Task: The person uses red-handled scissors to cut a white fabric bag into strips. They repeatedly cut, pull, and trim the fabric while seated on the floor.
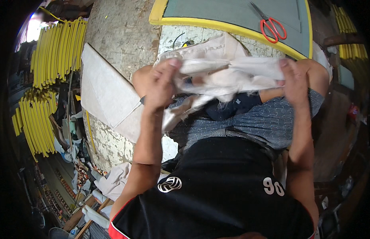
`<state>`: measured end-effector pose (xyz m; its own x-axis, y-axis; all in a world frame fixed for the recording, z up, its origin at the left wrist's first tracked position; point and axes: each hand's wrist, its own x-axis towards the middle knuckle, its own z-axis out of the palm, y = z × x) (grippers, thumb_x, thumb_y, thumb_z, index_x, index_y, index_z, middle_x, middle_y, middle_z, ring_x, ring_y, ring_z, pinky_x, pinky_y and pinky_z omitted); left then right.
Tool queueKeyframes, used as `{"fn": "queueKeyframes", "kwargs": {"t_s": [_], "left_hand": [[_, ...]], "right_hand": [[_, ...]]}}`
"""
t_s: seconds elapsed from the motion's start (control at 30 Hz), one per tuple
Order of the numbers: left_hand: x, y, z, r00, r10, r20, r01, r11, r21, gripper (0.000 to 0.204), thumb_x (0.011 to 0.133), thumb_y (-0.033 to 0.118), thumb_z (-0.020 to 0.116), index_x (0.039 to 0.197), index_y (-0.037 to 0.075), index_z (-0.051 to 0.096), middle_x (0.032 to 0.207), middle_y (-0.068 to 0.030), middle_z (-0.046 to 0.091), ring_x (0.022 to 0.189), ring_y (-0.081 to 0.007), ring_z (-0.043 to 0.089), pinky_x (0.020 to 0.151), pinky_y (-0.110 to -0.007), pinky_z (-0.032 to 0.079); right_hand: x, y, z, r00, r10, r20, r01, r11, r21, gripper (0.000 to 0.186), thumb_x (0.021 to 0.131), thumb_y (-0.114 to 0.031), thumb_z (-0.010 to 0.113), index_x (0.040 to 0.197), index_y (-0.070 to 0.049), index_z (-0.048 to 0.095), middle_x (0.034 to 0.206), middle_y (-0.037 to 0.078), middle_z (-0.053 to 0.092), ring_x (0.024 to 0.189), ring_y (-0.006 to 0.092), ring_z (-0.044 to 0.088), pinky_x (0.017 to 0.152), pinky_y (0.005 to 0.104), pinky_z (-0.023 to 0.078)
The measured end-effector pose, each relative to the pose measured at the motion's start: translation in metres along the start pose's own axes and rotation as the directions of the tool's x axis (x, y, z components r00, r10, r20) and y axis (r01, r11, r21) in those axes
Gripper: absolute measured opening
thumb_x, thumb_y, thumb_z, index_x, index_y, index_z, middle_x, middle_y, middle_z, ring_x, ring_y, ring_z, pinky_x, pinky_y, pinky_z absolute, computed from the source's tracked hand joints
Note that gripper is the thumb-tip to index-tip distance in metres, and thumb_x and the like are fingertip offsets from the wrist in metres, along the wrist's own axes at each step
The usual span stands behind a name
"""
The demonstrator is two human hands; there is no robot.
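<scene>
Both of my hands grip a length of cream cloth, stretched sideways over my crossed legs, with creases and frayed threads along it. My left hand is closed on its left end, and my right hand pinches the right end; both are slightly blurred. More cream fabric with a seam lies just beyond my hands. A large folded off-white sheet lies on the worn board to the left of my left arm.
Red-handled scissors rest on a grey-green, yellow-edged panel at the top. The worn board carries me. Stacks of yellow strips stand left, more at upper right. Fabric scraps and wood clutter the lower left.
</scene>
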<state>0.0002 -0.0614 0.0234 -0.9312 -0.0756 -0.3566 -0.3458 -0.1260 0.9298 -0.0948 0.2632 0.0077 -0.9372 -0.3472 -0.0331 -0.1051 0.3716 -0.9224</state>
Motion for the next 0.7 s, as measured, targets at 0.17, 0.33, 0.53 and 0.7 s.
{"fn": "queueKeyframes", "kwargs": {"t_s": [0.17,0.33,0.53,0.7], "left_hand": [[-0.002,-0.017,0.000,0.992,0.095,-0.080,-0.093,0.995,0.037,0.035,0.105,0.030,0.051,0.090,0.002,0.067,0.076,0.0025,0.061,0.070,-0.0042,0.048,0.065,-0.021,0.040],[-0.025,-0.023,0.014,0.988,0.155,-0.008,-0.155,0.988,0.021,0.034,0.105,0.027,0.050,0.088,0.002,0.065,0.077,0.0024,0.060,0.070,-0.0047,0.047,0.063,-0.021,0.039],[-0.030,-0.019,0.016,0.983,0.181,0.028,-0.184,0.977,0.111,0.032,0.104,0.026,0.053,0.088,0.000,0.064,0.073,0.0048,0.054,0.066,-0.0042,0.042,0.058,-0.023,0.035],[-0.033,-0.016,0.003,0.993,0.111,-0.029,-0.071,0.798,0.599,0.022,0.093,0.021,0.068,0.095,-0.001,0.064,0.078,-0.0067,0.063,0.074,-0.0160,0.059,0.070,-0.029,0.047]], "right_hand": [[0.005,0.008,-0.010,0.981,0.102,0.163,-0.098,0.995,-0.037,0.025,0.097,-0.022,0.062,0.096,0.003,0.066,0.078,0.004,0.058,0.077,0.0105,0.058,0.073,0.0255,0.050],[-0.005,-0.030,0.014,0.982,-0.183,0.053,0.190,0.952,-0.239,0.030,0.088,-0.019,0.072,0.109,0.001,0.065,0.100,0.012,0.064,0.093,0.0263,0.062,0.084,0.0329,0.049],[0.005,-0.030,0.048,0.924,-0.249,0.290,0.345,0.870,-0.353,0.025,0.087,-0.024,0.071,0.090,-0.001,0.061,0.084,0.016,0.063,0.082,0.0337,0.062,0.075,0.0407,0.048],[-0.003,-0.021,0.052,0.941,0.022,0.338,0.009,0.996,-0.091,0.017,0.092,-0.016,0.061,0.092,0.001,0.061,0.079,0.020,0.063,0.072,0.0359,0.062,0.066,0.0405,0.047]]}}
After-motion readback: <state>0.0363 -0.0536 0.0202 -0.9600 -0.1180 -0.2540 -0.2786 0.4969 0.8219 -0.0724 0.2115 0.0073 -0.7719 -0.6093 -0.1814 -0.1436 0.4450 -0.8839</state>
